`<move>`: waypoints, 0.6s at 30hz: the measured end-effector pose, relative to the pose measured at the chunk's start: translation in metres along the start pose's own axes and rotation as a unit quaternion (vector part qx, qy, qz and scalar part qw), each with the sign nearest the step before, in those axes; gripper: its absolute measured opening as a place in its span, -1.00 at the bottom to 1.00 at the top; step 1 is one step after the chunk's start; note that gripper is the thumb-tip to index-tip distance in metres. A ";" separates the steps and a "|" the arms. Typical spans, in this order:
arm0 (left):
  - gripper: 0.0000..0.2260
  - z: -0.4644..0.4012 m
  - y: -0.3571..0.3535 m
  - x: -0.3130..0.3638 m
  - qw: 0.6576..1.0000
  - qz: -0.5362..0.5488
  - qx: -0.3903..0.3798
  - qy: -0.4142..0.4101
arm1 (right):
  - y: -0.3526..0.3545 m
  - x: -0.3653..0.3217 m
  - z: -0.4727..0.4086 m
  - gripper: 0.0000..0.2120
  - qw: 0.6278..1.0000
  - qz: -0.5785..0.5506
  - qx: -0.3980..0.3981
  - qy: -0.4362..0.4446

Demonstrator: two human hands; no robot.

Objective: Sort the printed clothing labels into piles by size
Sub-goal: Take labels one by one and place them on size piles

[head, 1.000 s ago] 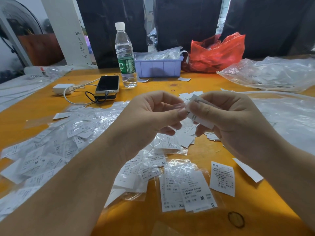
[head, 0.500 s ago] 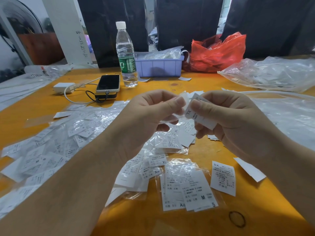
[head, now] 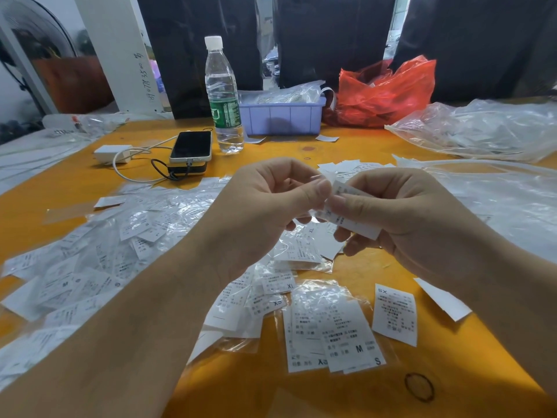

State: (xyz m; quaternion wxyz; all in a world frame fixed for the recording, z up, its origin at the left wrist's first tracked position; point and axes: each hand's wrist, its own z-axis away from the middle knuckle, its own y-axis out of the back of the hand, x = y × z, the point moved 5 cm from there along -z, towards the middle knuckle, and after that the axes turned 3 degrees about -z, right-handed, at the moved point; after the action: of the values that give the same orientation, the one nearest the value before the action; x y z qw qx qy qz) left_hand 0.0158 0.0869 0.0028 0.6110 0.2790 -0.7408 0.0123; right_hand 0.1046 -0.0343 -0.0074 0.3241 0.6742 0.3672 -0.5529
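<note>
Both hands (head: 331, 212) pinching label (head: 349, 218), piles (head: 328, 327) beneath

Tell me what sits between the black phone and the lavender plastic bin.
A clear water bottle with a green label stands between the phone and bin, head view.

A small white printed label (head: 349, 211), marked XL at one corner, is held tilted in the air between both hands, above the orange tabletop (head: 331, 396). Below it, a short stack of labels (head: 334, 330) in clear film shows M and S, with a single XS label (head: 395, 315) lying flat just beside it. A wide loose heap of labels (head: 99, 267) in clear sleeves spreads to the left.
</note>
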 end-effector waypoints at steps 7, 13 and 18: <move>-0.77 0.000 -0.002 0.001 1.000 0.003 -0.010 0.000 | -0.002 -0.005 0.001 -0.70 0.997 0.065 -0.030 0.036; -0.78 0.000 -0.003 0.000 1.000 -0.002 -0.022 0.002 | -0.001 -0.004 0.000 -0.65 0.993 0.100 -0.030 0.047; -0.87 -0.001 -0.001 -0.003 0.999 -0.006 -0.038 0.019 | -0.001 -0.004 0.000 -0.66 0.993 0.105 -0.009 0.056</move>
State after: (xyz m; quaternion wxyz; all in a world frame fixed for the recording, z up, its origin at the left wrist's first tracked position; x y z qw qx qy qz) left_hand 0.0173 0.0878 0.0003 0.6352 0.2594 -0.7274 -0.0141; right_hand 0.1035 -0.0346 -0.0037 0.3653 0.7357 0.3169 -0.4742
